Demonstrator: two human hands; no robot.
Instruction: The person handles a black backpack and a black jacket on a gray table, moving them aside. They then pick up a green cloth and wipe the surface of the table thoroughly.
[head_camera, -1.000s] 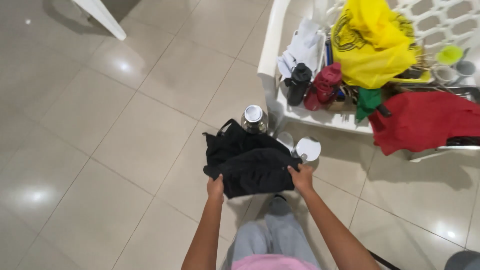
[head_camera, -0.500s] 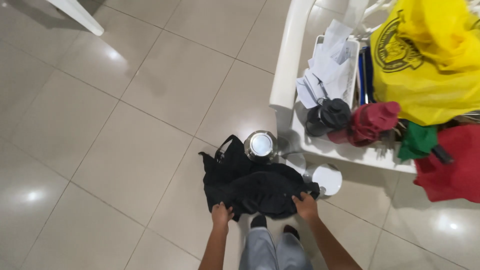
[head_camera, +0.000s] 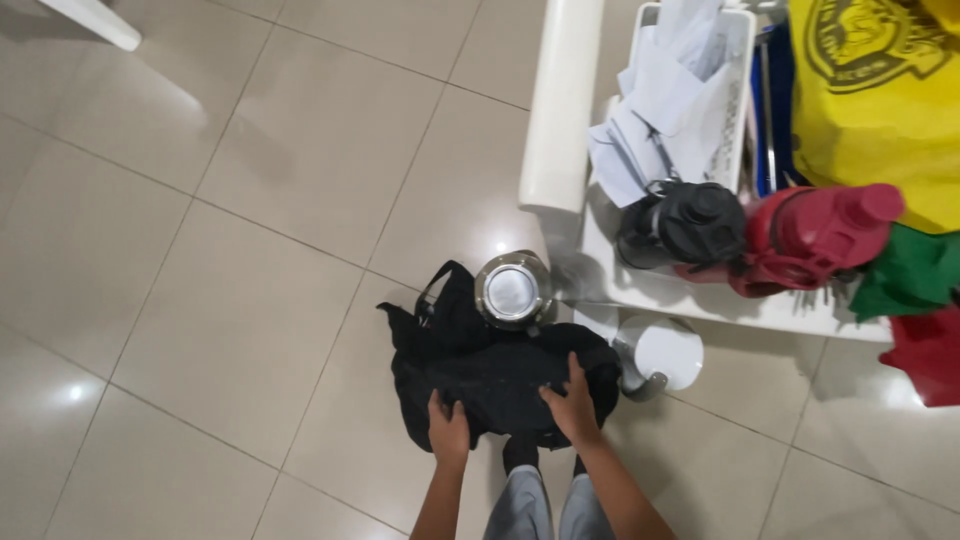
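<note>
Two hands press down on a black bag lying on the tiled floor. The left hand (head_camera: 448, 430) has its fingers (head_camera: 440, 405) laid close together, flat on the near edge of the black bag (head_camera: 490, 370), curling a little over the cloth; whether they pinch a fold I cannot tell. The right hand (head_camera: 575, 405) lies with its fingers (head_camera: 578, 372) slightly spread, pushing into the cloth just right of the left hand, near the bag's middle.

By the look of it, the step in hand is flattening or gathering the bag on the floor (head_camera: 230, 300), and the next move would seem to call for a firmer hold on the soft cloth, since it sags and bunches under the palms.

The bag lies slumped, its long axis running roughly left to right across the view, with a strap loop (head_camera: 440, 285) pointing up and to the left, away from the person. A round metal lidded can (head_camera: 512, 290) stands touching the bag's far edge, and a white-topped cylinder (head_camera: 660, 355) sits just beside its right end. Beyond stands a white plastic chair (head_camera: 565, 110) loaded with papers (head_camera: 665, 110), a black bottle (head_camera: 690, 220), a red bottle (head_camera: 810, 235) and a yellow cloth (head_camera: 880, 100).
</note>
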